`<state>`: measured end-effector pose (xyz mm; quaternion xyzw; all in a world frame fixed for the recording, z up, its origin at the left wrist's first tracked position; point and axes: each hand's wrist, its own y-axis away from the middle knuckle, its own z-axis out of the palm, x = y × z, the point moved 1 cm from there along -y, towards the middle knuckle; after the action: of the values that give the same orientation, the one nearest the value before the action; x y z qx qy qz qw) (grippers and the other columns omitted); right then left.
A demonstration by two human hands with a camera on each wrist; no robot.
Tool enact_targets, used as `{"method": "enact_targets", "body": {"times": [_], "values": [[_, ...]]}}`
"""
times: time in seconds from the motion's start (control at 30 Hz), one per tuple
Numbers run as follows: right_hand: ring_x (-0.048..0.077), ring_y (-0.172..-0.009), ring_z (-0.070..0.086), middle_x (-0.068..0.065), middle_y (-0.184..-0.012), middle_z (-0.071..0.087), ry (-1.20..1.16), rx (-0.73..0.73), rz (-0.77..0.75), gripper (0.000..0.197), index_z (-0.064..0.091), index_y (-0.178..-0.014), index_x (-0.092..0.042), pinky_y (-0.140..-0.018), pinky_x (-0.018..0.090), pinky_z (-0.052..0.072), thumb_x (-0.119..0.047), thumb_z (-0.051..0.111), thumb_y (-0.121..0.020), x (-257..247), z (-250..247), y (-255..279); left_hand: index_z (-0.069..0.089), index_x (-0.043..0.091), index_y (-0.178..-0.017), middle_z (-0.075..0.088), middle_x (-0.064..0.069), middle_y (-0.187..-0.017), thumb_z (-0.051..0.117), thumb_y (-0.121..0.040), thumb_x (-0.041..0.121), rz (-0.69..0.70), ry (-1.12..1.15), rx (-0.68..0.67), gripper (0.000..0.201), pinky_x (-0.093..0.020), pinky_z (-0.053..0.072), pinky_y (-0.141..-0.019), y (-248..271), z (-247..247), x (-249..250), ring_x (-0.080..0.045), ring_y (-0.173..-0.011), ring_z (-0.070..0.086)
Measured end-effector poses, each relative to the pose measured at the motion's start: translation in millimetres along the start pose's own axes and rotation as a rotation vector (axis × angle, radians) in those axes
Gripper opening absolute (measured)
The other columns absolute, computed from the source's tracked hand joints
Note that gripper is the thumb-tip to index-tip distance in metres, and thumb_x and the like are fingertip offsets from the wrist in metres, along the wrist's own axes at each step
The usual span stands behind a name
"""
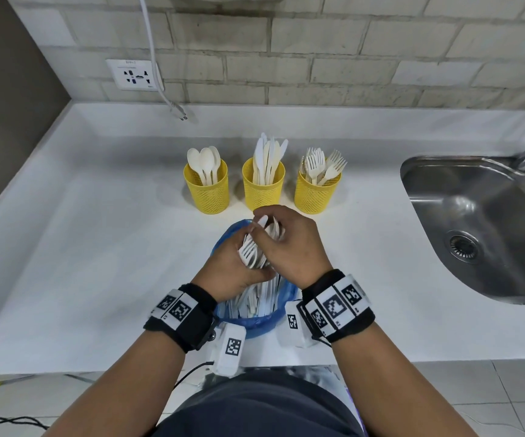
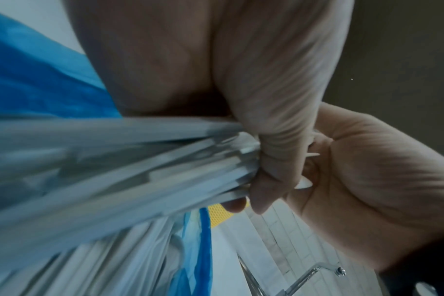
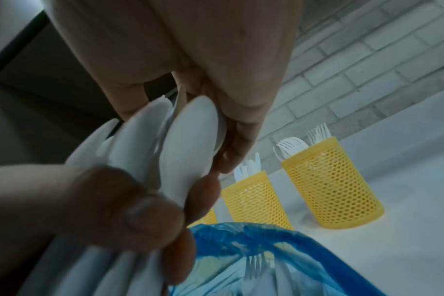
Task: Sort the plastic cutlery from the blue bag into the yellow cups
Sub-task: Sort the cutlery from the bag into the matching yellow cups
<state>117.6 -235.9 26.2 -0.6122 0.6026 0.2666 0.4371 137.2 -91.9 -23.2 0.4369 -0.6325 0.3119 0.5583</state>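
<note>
White tabletop (image 1: 97,247), brick wall behind | three yellow cups (image 1: 207,189) in a row: spoons, knives, forks | blue bag (image 1: 256,324) near front edge, cutlery inside | left hand (image 1: 229,266) fingers curled around cutlery bundle (image 1: 251,253) above bag | right hand (image 1: 289,244) fingers pinching a piece in it | sink (image 1: 482,228) right.

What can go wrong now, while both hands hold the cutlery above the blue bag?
The left hand grips a mixed bundle of cutlery, forks and spoons together, so a piece may slip out when the right hand pulls one free. It might miss the blue bag and land on the counter. A piece could also end in the wrong yellow cup.
</note>
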Motion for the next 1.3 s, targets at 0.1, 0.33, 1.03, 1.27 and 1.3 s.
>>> {"method": "enact_targets", "body": {"times": [0.1,0.33,1.03,1.27,1.3], "values": [[0.015,-0.101,0.068,-0.001,-0.112,0.074,0.060,0.003,-0.098,0.030,0.073,-0.117,-0.015,-0.092,0.031,0.053,-0.029,0.062,-0.092,-1,6,5,0.062,0.027,-0.112,0.076,0.008,-0.104,0.086,-0.067,-0.007,0.006,0.018,0.010,0.061,-0.026,0.053,-0.086,1,0,3,-0.009,-0.101,0.070],[0.026,-0.097,0.060,0.007,-0.105,0.070,0.211,0.002,-0.222,0.045,0.070,-0.110,-0.010,-0.084,0.038,0.048,-0.040,0.038,-0.099,-8,8,11,0.059,0.015,-0.094,0.069,0.011,-0.079,0.077,-0.069,-0.007,0.060,-0.010,0.029,0.038,-0.012,0.049,-0.070,1,5,18,0.008,-0.077,0.063],[0.012,-0.124,0.058,0.002,-0.135,0.058,-0.415,-0.362,0.157,0.070,0.040,-0.141,-0.022,-0.102,0.039,0.051,-0.013,0.058,-0.075,7,0,19,0.055,0.005,-0.130,0.072,-0.007,-0.120,0.077,-0.079,-0.012,0.190,0.193,0.159,0.058,-0.033,0.055,-0.096,4,-10,70,-0.020,-0.114,0.069],[0.045,-0.097,0.072,0.026,-0.101,0.074,-0.593,-0.381,0.150,0.031,0.071,-0.110,-0.002,-0.087,0.062,0.058,0.010,0.073,-0.081,1,5,22,0.052,0.000,-0.134,0.075,0.009,-0.108,0.074,-0.079,-0.017,0.189,0.200,0.038,0.062,-0.019,0.053,-0.089,7,-2,83,-0.007,-0.105,0.071],[0.047,-0.084,0.073,0.028,-0.091,0.073,-0.621,-0.395,0.156,0.025,0.071,-0.102,0.002,-0.079,0.061,0.060,0.012,0.072,-0.080,0,6,21,0.052,0.000,-0.134,0.075,0.009,-0.106,0.074,-0.079,-0.017,0.187,0.192,0.026,0.061,-0.019,0.053,-0.088,7,-2,83,-0.006,-0.103,0.071]]}}
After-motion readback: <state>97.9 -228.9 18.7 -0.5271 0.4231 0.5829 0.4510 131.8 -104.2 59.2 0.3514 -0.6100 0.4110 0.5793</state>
